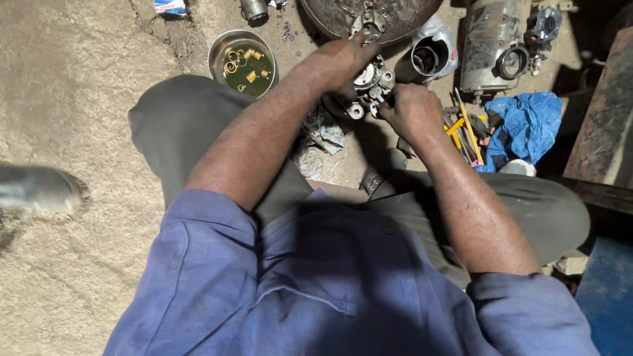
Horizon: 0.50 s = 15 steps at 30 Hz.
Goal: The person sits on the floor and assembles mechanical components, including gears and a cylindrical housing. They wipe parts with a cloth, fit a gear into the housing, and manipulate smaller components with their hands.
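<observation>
The blue cotton shirt (330, 290) lies nearest the camera, with the grey trousers (184, 132) of the seated person beyond it. All places below are given relative to the round grey metal assembly with small cylindrical lugs (369, 89), which is held just above the sandy concrete floor (66, 79), between the knees.

The left hand (336, 62) lies over the top and left of the assembly, fingers curled closed upon it, one finger extended past its far edge. The right hand (412, 109) is at its right edge, fingers bent closed against the lugs; whether they pinch a small part cannot be told, as the knuckles hide the tips.

Beyond the assembly is a dark round metal pan (343, 16) with a further metal part in it. To the left and beyond stands a shallow steel bowl holding small brass bushes and rings (242, 62). To the right stand an open steel cylinder housing (432, 56) and a larger grey motor casing (491, 46); nearer, on the right, lie yellow-handled tools (465, 132) and a crumpled blue rag (524, 125).

Judgement: the work goes best with the left hand holding the assembly steady while the right makes only small, controlled finger movements. Loose parts belong in the bowl, not on the sand.
</observation>
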Motion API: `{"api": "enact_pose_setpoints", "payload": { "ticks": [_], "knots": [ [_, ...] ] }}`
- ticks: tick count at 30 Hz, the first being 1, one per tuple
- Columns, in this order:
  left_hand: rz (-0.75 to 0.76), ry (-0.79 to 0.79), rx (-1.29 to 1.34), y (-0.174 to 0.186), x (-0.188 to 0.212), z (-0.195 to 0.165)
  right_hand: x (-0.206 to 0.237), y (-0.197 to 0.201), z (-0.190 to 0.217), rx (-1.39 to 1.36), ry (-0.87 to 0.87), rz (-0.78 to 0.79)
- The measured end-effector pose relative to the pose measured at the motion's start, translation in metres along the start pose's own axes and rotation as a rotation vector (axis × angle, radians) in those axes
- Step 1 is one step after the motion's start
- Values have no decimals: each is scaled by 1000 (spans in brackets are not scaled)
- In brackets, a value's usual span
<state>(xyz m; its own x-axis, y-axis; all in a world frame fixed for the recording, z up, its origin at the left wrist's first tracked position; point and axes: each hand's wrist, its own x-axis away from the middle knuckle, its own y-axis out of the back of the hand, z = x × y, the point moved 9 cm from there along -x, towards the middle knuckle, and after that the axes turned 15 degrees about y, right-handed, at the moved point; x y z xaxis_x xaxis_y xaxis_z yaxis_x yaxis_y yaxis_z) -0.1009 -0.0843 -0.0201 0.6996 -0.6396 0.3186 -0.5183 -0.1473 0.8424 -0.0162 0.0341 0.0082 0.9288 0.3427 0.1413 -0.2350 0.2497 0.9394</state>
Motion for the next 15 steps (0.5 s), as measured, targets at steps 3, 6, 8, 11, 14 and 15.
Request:
{"api": "enact_pose_setpoints", "payload": {
  "ticks": [3,6,8,11,14,15],
  "knots": [
    [-9,-4,39,0,0,-2,0,-3,1,41,35,29],
    [-42,-21,42,1,0,-3,0,-4,2,47,45,28],
    [-63,-40,29,0,0,-4,1,-4,2,60,34,27],
    [-52,-35,8,-3,-3,-6,1,-1,0,96,16,40],
    [-32,-9,-15,-5,-5,-6,2,4,-2,100,11,44],
    [-59,-30,-15,-3,-4,-9,2,5,-3,104,9,41]
  ]
}}
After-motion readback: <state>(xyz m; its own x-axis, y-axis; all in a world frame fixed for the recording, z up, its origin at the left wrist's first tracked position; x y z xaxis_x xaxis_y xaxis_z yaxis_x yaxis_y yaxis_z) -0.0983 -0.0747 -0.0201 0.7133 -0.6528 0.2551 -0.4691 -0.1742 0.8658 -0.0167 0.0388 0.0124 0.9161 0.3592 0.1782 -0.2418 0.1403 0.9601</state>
